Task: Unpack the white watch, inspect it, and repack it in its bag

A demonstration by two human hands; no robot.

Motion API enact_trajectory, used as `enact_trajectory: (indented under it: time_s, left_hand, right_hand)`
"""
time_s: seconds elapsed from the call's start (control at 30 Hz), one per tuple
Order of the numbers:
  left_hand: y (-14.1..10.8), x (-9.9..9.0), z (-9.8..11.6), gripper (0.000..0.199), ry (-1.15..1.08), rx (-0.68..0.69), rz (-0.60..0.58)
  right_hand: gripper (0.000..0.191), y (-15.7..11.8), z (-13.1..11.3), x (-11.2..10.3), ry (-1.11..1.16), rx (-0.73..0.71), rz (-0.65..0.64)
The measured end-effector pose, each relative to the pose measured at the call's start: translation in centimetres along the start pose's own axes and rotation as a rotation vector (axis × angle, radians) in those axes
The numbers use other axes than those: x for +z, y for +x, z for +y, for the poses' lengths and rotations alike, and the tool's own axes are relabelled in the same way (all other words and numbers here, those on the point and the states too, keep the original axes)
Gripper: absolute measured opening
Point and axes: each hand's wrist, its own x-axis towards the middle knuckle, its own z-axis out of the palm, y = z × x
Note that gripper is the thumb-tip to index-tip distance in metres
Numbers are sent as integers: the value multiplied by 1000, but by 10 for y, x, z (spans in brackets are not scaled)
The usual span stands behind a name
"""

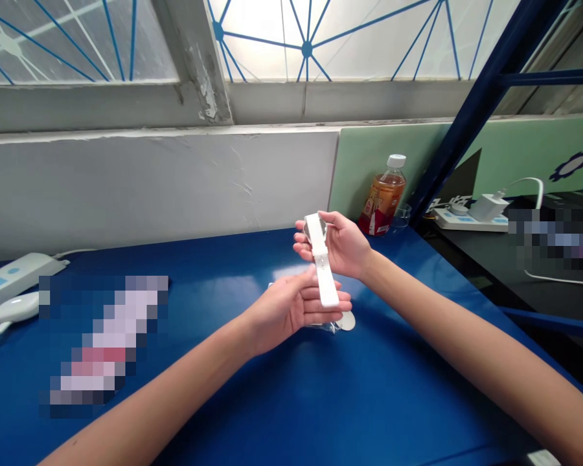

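A white wristwatch [326, 285], with a pale strap and a round silvery part at its upper end, is held above the blue table. My right hand [347, 246] grips that upper end between thumb and fingers. Palm up, my left hand [291, 307] supports the lower strap on its outstretched fingers, thumb beside the strap. Part of the round piece is hidden behind the strap. Beneath the left hand lie some clear plastic wrapping [328, 325] and a white round-edged piece [348, 321], both partly covered by the fingers.
The blue table [214, 401] meets a wall below windows. A drink bottle [383, 197] stands at the back right, near a blue metal post [466, 123]. On the left are a power strip [14, 278], a white corded device [14, 308] and a pixelated area. Another power strip [466, 220] sits right.
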Motion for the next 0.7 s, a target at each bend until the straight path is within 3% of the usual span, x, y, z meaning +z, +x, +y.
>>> enact_trajectory:
  time_s: [0.13,0.23,0.3,0.43,0.53,0.7]
  left_hand:
    - [-3,4,4,72,-151,10,6]
    - [-5,9,5,67,-200,73,80]
    - [-4,11,5,64,-209,113,119]
    - [-1,8,2,55,-177,211,148]
    - [2,4,-2,44,-106,330,110]
    - [4,1,-6,37,38,413,144]
  right_hand:
    - [32,2,-7,-1,170,-242,169]
    - [30,3,-9,-1,172,-343,241]
    - [30,4,-7,-2,109,-357,215]
    - [34,4,2,0,-140,-263,28]
    - [38,1,6,4,-426,-218,-29]
    - [25,-5,7,11,-918,-419,-21]
